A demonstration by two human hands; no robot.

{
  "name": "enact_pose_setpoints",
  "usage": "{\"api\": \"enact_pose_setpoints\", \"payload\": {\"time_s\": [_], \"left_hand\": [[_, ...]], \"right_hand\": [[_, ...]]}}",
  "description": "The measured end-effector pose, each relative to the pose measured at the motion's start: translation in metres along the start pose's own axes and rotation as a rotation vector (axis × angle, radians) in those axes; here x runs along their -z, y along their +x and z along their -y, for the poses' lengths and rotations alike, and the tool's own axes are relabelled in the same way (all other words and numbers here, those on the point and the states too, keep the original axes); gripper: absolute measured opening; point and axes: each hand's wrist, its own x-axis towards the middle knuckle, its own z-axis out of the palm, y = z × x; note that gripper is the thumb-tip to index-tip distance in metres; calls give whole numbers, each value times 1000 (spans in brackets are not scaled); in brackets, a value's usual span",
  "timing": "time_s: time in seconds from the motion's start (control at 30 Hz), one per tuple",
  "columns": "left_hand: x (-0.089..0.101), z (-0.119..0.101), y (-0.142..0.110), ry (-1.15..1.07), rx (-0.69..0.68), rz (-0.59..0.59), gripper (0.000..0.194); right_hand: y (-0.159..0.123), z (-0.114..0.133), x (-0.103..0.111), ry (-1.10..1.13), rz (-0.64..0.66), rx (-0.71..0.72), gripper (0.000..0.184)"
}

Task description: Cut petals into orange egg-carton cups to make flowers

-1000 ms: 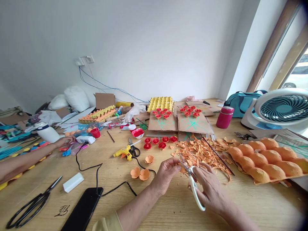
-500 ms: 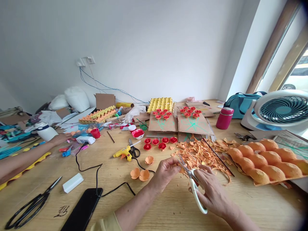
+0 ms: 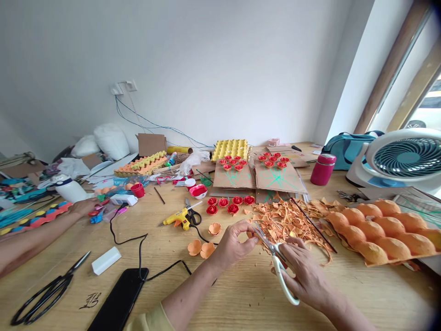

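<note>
My right hand (image 3: 305, 271) is closed around the handles of white-handled scissors (image 3: 285, 286), whose blades are parted and point up and left. Their tips reach the fingertips of my left hand (image 3: 236, 243), which pinches a small piece of orange egg carton (image 3: 250, 235), mostly hidden by the fingers. Just beyond lies a heap of orange carton scraps (image 3: 282, 220). Left of my left hand sit cut orange cups shaped like petals (image 3: 207, 250) and another petal cup (image 3: 215, 228). Several red painted flowers (image 3: 233, 209) stand in rows behind them.
An orange egg carton (image 3: 382, 232) is at right, near a fan (image 3: 409, 158) and a pink flask (image 3: 323, 169). A yellow glue gun (image 3: 176, 219), black scissors (image 3: 51, 289) and phone (image 3: 119, 301) lie left. Another person's arm (image 3: 37, 234) reaches in from the left.
My hands stay nearly in place, with the scissors' blades shifting slightly at my left fingertips. At left, the other person's hand has drawn back a little from the small colourful items.
</note>
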Motion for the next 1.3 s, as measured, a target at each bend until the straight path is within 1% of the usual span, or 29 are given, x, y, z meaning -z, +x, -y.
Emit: {"api": "enact_pose_setpoints", "payload": {"time_s": [0.1,0.2,0.4,0.57,0.67,0.8,0.87,0.97,1.07,1.1,1.2,1.23,1.3], "left_hand": [[3,-8,2,82,-39,6,10],[5,-11,3,126,-45,-1,11],[4,-3,4,147,-39,-31,8],[3,1,6,111,20,-50,6],[3,5,7,16,104,-28,11],[2,9,6,-235,235,19,18],[1,9,5,-296,282,30,19],[1,7,4,-328,298,32,19],[0,9,3,-322,309,69,23],[-1,10,2,-305,320,91,25],[-6,16,-1,-205,349,167,31],[-8,17,-3,-159,349,191,34],[-12,18,-5,-80,334,226,38]], "right_hand": [[1,0,-1,2,-1,1,20],[1,0,-1,7,7,-4,20],[1,-2,-2,9,22,-28,22],[2,-5,-5,-30,58,-57,23],[4,-6,-7,-20,43,-81,23],[5,-10,-9,29,-26,-144,28],[5,-11,-9,78,-71,-186,29],[5,-13,-8,197,-111,-288,26],[7,-13,-6,412,-134,-397,17],[8,-13,-6,505,-144,-424,18],[10,-10,-7,744,-166,-479,37],[11,-8,-7,788,-169,-486,39],[12,-3,-6,828,-161,-487,38]]}}
